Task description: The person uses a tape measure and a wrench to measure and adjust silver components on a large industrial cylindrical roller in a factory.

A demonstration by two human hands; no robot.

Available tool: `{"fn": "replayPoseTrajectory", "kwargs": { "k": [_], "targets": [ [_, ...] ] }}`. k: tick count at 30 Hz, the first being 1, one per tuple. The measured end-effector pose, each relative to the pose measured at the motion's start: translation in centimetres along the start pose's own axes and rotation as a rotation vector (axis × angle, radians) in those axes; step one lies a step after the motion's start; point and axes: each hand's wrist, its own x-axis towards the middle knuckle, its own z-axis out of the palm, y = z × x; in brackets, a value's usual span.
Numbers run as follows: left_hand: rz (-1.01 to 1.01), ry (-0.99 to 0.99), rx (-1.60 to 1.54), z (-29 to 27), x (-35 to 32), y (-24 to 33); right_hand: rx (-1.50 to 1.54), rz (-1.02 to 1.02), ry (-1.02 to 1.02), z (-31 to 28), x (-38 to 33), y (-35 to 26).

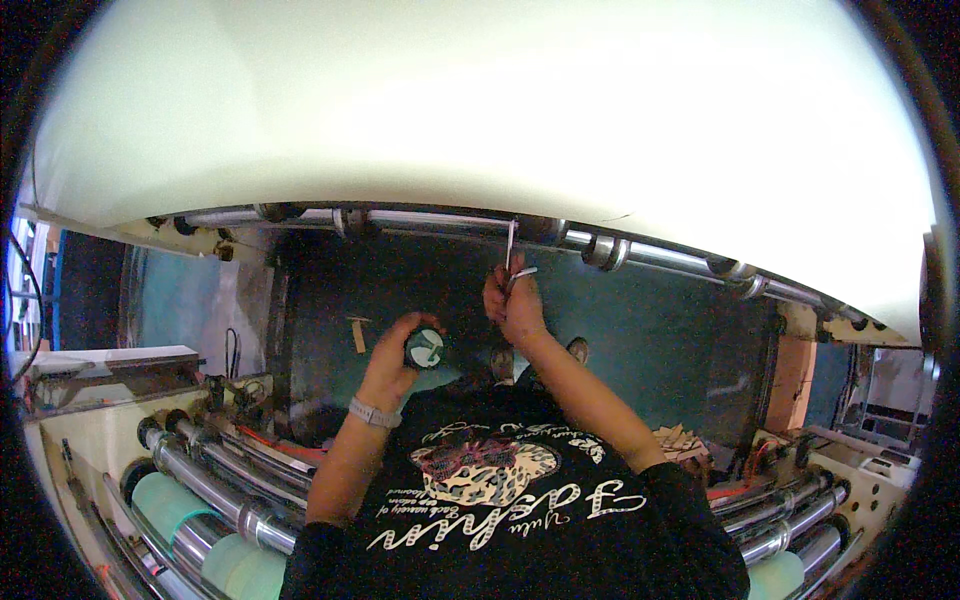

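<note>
My left hand (pixel 397 345) is wrapped round a short, dark, cylindrical object (pixel 427 349) with a pale green-white round end facing up. It is held low in front of my body, apart from the machine. Farther ahead, my right hand (pixel 513 303) is closed on a thin silver metal tool (pixel 511 245) with a short side piece by the fingers. The tool's far end reaches up to the steel shaft (pixel 430 222), beside a dark collar (pixel 541 230). Whether the tip touches the collar cannot be made out.
A large white sheet or cover (pixel 560 110) bulges above the shaft. More collars (pixel 606 251) sit along it. Behind me on both sides are machine frames with steel rollers (pixel 190 470) and green rolls (pixel 245 570). A small tan piece (pixel 359 336) lies on the dark floor (pixel 650 330).
</note>
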Motion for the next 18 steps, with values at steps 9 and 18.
{"fn": "replayPoseTrajectory", "kwargs": {
  "k": [9, 18],
  "targets": [
    [0.023, -0.059, 0.039, 0.3, 0.9, 0.0, -0.498, -0.131, 0.037, -2.6, -3.2, 0.8],
    [0.036, -0.084, 0.062, 2.4, 0.4, -0.2, -0.327, -0.33, 0.125, -0.5, -2.5, -2.6]
  ]
}}
